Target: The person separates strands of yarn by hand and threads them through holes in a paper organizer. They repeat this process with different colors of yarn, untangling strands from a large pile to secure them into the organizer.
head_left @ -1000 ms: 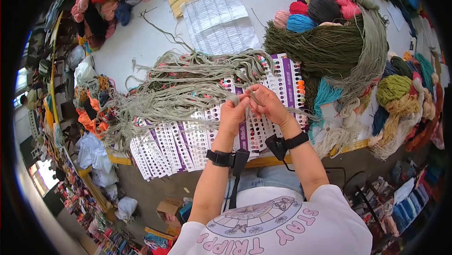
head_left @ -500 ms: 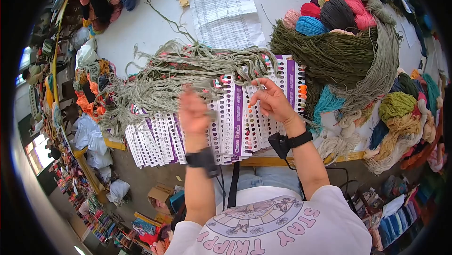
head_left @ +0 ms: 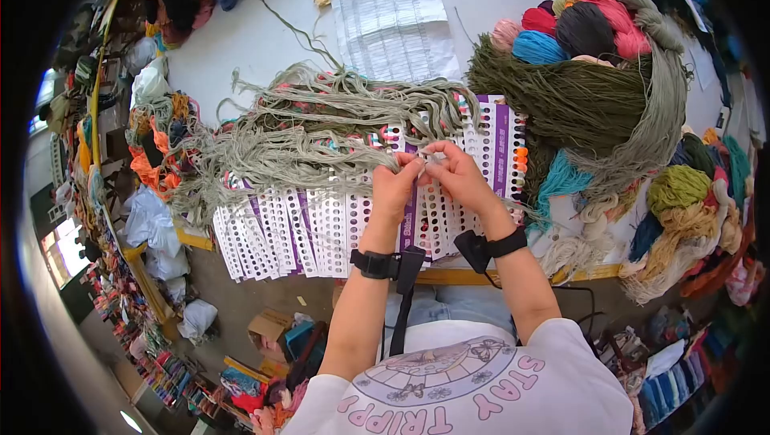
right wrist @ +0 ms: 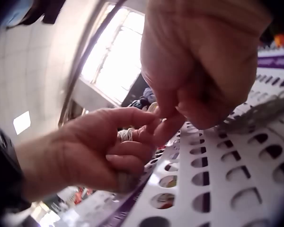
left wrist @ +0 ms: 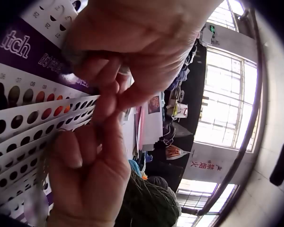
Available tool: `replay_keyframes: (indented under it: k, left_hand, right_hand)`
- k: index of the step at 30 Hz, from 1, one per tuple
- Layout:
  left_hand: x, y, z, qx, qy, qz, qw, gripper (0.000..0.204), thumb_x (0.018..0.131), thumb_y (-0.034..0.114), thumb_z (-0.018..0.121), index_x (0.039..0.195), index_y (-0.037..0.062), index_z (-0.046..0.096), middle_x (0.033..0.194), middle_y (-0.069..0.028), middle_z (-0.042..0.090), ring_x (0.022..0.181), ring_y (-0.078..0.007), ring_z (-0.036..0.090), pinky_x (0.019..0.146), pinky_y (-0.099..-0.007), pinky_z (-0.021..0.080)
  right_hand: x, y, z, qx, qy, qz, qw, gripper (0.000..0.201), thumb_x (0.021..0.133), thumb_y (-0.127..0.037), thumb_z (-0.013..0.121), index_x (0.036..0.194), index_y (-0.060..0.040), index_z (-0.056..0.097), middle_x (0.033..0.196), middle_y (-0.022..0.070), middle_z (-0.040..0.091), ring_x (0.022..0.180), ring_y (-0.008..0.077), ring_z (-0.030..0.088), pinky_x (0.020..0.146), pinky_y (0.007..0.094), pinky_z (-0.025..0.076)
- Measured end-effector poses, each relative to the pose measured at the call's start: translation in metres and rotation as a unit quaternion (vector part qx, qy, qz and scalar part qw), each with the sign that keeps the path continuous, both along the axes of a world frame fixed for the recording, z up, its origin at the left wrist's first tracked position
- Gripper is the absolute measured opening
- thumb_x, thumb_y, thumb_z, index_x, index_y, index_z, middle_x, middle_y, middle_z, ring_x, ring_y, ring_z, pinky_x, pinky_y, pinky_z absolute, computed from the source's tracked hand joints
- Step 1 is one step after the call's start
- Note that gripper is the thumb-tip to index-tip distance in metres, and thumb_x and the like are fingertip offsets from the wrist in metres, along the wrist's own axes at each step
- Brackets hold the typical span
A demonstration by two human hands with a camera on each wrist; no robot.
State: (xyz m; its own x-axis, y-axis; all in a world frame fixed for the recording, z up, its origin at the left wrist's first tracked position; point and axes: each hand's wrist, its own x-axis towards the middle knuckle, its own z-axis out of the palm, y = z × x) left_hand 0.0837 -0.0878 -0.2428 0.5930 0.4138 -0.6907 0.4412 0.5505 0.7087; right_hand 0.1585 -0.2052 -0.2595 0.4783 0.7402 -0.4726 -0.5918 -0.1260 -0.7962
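Both hands meet fingertip to fingertip above perforated white-and-purple cards point(head_left: 317, 230). My left hand point(head_left: 393, 193) pinches grey thread with thumb and index finger; in the right wrist view a loop of pale thread point(right wrist: 126, 135) lies among the curled fingers of the left hand point(right wrist: 97, 146). My right hand point(head_left: 464, 180) pinches at the same spot, and grey strands point(right wrist: 270, 109) run beside it in the right wrist view. The exact thread ends between the fingertips are hidden. Long grey-green strands point(head_left: 281, 158) lie across the cards, left of the hands.
A big dark green hank point(head_left: 561, 94) lies at the right with coloured yarn balls point(head_left: 584, 28) behind it. Printed sheets point(head_left: 389, 26) rest at the back. More yarn point(head_left: 682, 194) is heaped at the right edge, and orange yarn point(head_left: 144, 168) at the left.
My left hand swung left over the strands, away from the right hand, and has come back to meet it. The right hand's fingers have closed from a looser spread into a pinch.
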Motion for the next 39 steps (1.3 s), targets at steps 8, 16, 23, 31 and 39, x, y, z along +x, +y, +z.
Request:
replay_keyframes:
  k: [8, 16, 23, 31, 39]
  left_hand:
    - [0.011, -0.007, -0.024, 0.288, 0.059, -0.062, 0.954, 0.018, 0.079, 0.016, 0.057, 0.081, -0.002, 0.061, 0.062, -0.0082, 0.059, 0.054, -0.0113, 0.051, 0.053, -0.0273, 0.042]
    - [0.004, 0.009, -0.034, 0.276, 0.004, -0.022, 0.961, 0.012, 0.083, 0.014, 0.055, 0.084, 0.0017, 0.056, 0.06, 0.0026, 0.054, 0.05, -0.0029, 0.042, 0.046, -0.019, 0.035]
    - [0.011, 0.019, -0.015, -0.052, 0.02, -0.034, 0.998, 0.009, 0.083, 0.015, 0.055, 0.08, 0.0072, 0.052, 0.051, 0.0064, 0.04, 0.038, -0.0025, 0.032, 0.036, -0.0181, 0.027]
    - [0.006, 0.01, -0.055, 0.318, 0.002, -0.091, 0.944, 0.005, 0.081, 0.011, 0.055, 0.08, 0.0068, 0.052, 0.055, 0.0061, 0.043, 0.042, -0.0026, 0.035, 0.035, -0.0182, 0.027]
    - [-0.003, 0.054, -0.001, -0.366, -0.135, 0.125, 0.912, 0.008, 0.084, 0.011, 0.043, 0.085, 0.0064, 0.049, 0.082, -0.005, 0.054, 0.038, -0.0042, 0.026, 0.033, -0.0174, 0.025]
  right_hand:
    - [0.0, 0.013, 0.002, -0.141, -0.247, -0.107, 0.953, 0.014, 0.082, -0.014, 0.052, 0.084, -0.001, 0.057, 0.065, 0.0084, 0.062, 0.054, 0.0123, 0.058, 0.05, 0.0245, 0.043]
    - [0.005, 0.016, -0.01, -0.181, -0.255, -0.137, 0.94, 0.012, 0.079, -0.012, 0.057, 0.083, -0.0006, 0.058, 0.064, 0.0058, 0.058, 0.055, 0.01, 0.053, 0.052, 0.0234, 0.042]
    - [-0.003, 0.021, -0.01, -0.148, -0.358, -0.145, 0.91, 0.01, 0.073, -0.009, 0.061, 0.08, -0.0016, 0.06, 0.07, 0.0045, 0.055, 0.055, 0.0129, 0.052, 0.05, 0.0236, 0.042]
    - [0.004, 0.017, -0.011, -0.125, -0.335, -0.11, 0.927, 0.011, 0.071, -0.009, 0.064, 0.079, -0.0021, 0.062, 0.07, 0.0057, 0.055, 0.056, 0.0151, 0.053, 0.052, 0.0241, 0.042]
    - [0.006, 0.018, -0.013, -0.183, -0.358, -0.077, 0.912, 0.012, 0.075, -0.014, 0.06, 0.078, -0.002, 0.061, 0.068, 0.0079, 0.052, 0.058, 0.0196, 0.052, 0.054, 0.0297, 0.041]
